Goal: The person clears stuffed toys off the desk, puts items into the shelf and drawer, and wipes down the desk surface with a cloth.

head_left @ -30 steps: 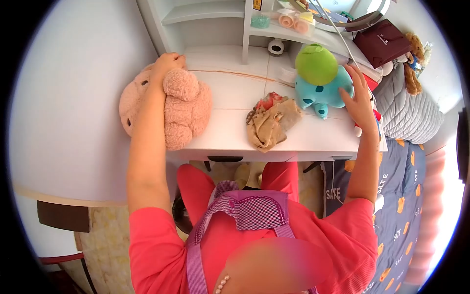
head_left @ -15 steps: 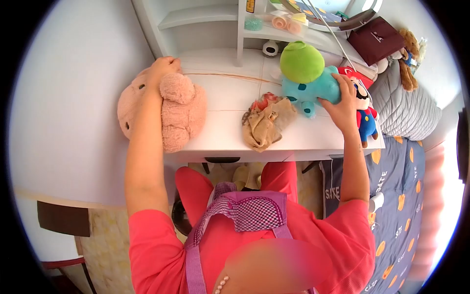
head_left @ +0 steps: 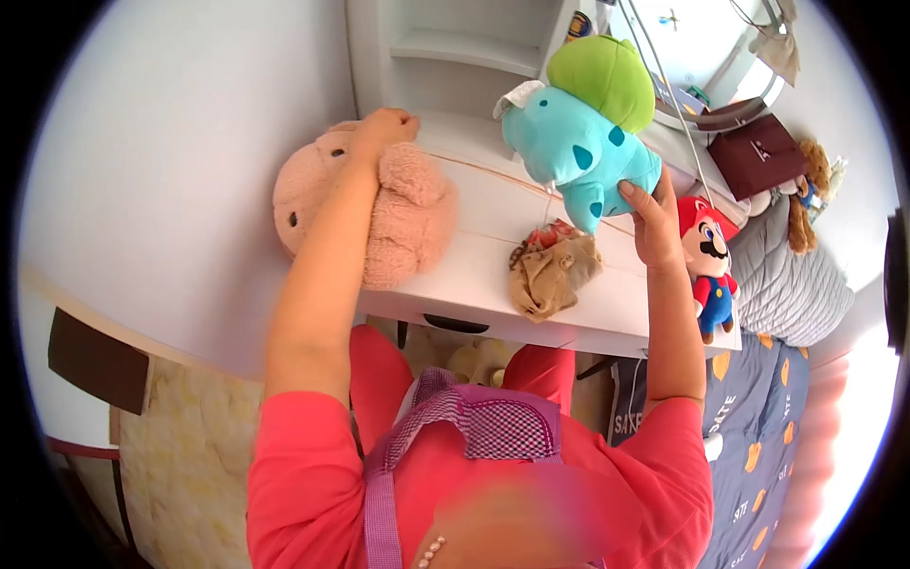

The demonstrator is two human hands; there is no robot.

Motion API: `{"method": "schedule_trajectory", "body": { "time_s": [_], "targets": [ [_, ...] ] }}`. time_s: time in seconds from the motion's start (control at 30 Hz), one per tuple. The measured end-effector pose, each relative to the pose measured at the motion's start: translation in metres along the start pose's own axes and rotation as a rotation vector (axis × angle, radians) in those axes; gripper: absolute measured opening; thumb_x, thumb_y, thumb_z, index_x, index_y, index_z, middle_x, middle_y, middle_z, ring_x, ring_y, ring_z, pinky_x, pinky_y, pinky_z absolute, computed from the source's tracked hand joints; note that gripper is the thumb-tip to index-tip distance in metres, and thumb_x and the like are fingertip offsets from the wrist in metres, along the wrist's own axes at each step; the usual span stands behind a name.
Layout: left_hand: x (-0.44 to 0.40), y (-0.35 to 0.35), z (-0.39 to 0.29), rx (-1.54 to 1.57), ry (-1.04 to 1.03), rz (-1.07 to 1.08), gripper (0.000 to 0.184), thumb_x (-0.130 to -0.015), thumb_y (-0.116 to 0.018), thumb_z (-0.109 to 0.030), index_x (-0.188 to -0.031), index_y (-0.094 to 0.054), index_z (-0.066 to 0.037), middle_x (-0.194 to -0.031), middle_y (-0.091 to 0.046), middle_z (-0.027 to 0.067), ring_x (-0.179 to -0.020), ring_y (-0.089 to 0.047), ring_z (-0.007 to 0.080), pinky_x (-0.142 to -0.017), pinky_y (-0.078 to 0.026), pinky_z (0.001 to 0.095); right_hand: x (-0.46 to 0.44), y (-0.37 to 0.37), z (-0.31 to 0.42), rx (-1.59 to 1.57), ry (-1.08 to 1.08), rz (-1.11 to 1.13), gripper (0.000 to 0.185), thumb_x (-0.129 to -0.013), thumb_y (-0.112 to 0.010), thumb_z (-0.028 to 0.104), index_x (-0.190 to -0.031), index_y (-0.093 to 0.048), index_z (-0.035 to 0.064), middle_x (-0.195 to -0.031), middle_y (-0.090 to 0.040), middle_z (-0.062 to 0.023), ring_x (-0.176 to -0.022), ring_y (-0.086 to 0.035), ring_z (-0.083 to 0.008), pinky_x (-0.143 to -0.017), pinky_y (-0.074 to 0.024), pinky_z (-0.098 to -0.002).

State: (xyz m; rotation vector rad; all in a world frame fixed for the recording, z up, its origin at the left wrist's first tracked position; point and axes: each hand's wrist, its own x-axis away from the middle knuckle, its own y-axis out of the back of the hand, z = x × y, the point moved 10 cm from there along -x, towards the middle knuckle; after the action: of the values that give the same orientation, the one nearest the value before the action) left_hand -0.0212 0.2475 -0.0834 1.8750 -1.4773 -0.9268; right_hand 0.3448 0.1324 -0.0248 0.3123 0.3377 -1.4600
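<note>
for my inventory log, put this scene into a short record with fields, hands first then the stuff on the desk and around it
left hand: against top of pink plush, finger grip unclear
right hand: holding blue plush by its right end, seemingly raised
blue plush detail: green bulb, dark patches
cloth: tan, crumpled, on desk between the plushes
doll: red cap, blue overalls, at desk's right end
beyond doll: grey pillow, maroon bag

Dark bedding [head_left: 690,455]: pale capitals "SATE", printed more than once, some partial. Maroon bag [head_left: 758,159]: small light marking, too small to read. Bottle [head_left: 578,27] by shelf: label print illegible.
</note>
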Motion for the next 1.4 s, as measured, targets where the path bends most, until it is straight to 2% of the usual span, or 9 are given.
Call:
{"method": "schedule_trajectory", "body": {
  "time_s": [0.2,0.33,0.47,0.63,0.83,0.93,1.03,1.13,1.4],
  "targets": [
    [0.003,0.005,-0.005,-0.016,-0.024,-0.038,0.035,-0.083,-0.051,-0.034,-0.100,-0.071,-0.010,-0.103,-0.068,0.0137,-0.095,-0.063,0.0329,-0.082,-0.050,0.0425,-0.023,-0.069,0.040,0.417,0.276,0.070,0.071,-0.071,-0.076,0.020,-0.133,-0.044,0.0029,-0.126,-0.049,-0.0139,-0.118,-0.048,-0.0235,-0.097,-0.0419,-0.0368],
    [-0.012,-0.004,0.002,-0.057,-0.077,-0.044,0.035,-0.080,-0.051,-0.036,-0.096,-0.071,-0.012,-0.100,-0.068,0.0138,-0.092,-0.064,0.0339,-0.080,-0.051,0.0435,-0.030,-0.129,0.092,1.032,0.798,-0.047,0.069,-0.064,-0.077,0.022,-0.125,-0.051,0.0059,-0.130,-0.045,-0.0182,-0.117,-0.044,-0.0370,-0.096,-0.0413,-0.0442],
    [-0.005,0.003,-0.002,-0.029,-0.080,-0.098,0.036,-0.079,-0.050,-0.038,-0.094,-0.072,-0.014,-0.098,-0.068,0.0134,-0.090,-0.064,0.0345,-0.080,-0.051,0.0442,-0.066,-0.157,0.111,1.140,1.004,-0.188,0.067,-0.064,-0.077,0.024,-0.124,-0.051,0.0077,-0.130,-0.044,-0.0174,-0.116,-0.044,-0.0391,-0.094,-0.0421,-0.0455],
    [-0.004,0.000,0.000,0.012,-0.048,-0.053,0.036,-0.079,-0.050,-0.038,-0.096,-0.071,-0.014,-0.100,-0.068,0.0126,-0.093,-0.063,0.0339,-0.080,-0.051,0.0445,-0.134,-0.169,0.081,1.424,0.830,-0.284,0.067,-0.069,-0.075,0.034,-0.122,-0.048,0.0012,-0.117,-0.050,-0.0220,-0.105,-0.052,-0.0377,-0.081,-0.0507,-0.0423],
    [-0.005,-0.003,0.001,-0.003,-0.039,-0.014,0.037,-0.080,-0.050,-0.038,-0.099,-0.071,-0.015,-0.103,-0.068,0.0117,-0.096,-0.063,0.0331,-0.083,-0.050,0.0444,-0.187,-0.173,0.057,1.477,0.912,-0.324,0.066,-0.075,-0.073,0.038,-0.123,-0.048,0.0017,-0.115,-0.054,-0.0183,-0.103,-0.055,-0.0341,-0.081,-0.0517,-0.0386],
    [-0.004,-0.001,0.002,-0.018,-0.014,-0.018,0.037,-0.080,-0.050,-0.038,-0.100,-0.070,-0.014,-0.105,-0.067,0.0115,-0.098,-0.062,0.0327,-0.084,-0.050,0.0444,-0.205,-0.173,0.051,1.553,0.695,-0.263,0.063,-0.074,-0.074,0.036,-0.123,-0.049,0.0053,-0.117,-0.054,-0.0143,-0.108,-0.053,-0.0309,-0.083,-0.0499,-0.0401],
    [-0.007,-0.003,0.002,-0.036,-0.021,-0.029,0.037,-0.081,-0.049,-0.038,-0.100,-0.070,-0.014,-0.105,-0.067,0.0117,-0.098,-0.062,0.0328,-0.084,-0.049,0.0442,-0.175,-0.189,0.083,1.522,0.881,-0.315,0.055,-0.077,-0.070,0.027,-0.126,-0.048,0.0113,-0.125,-0.052,-0.0096,-0.116,-0.049,-0.0305,-0.090,-0.0451,-0.0450],
    [-0.015,-0.006,0.003,-0.037,-0.048,-0.020,0.037,-0.081,-0.049,-0.037,-0.100,-0.070,-0.013,-0.105,-0.067,0.0121,-0.098,-0.062,0.0330,-0.084,-0.049,0.0438,-0.134,-0.232,0.083,1.601,1.309,-0.096,0.051,-0.076,-0.066,0.018,-0.124,-0.052,0.0141,-0.126,-0.052,-0.0061,-0.118,-0.048,-0.0281,-0.093,-0.0411,-0.0455],
    [-0.009,-0.003,0.006,-0.010,-0.032,-0.031,0.038,-0.082,-0.048,-0.037,-0.099,-0.071,-0.012,-0.104,-0.067,0.0142,-0.097,-0.062,0.0344,-0.085,-0.049,0.0432,-0.148,-0.235,0.025,1.599,1.196,0.046,0.020,-0.079,-0.058,0.014,-0.096,-0.066,0.0090,-0.115,-0.059,-0.0089,-0.108,-0.053,-0.0284,-0.088,-0.0438,-0.0386]
  ]
}}
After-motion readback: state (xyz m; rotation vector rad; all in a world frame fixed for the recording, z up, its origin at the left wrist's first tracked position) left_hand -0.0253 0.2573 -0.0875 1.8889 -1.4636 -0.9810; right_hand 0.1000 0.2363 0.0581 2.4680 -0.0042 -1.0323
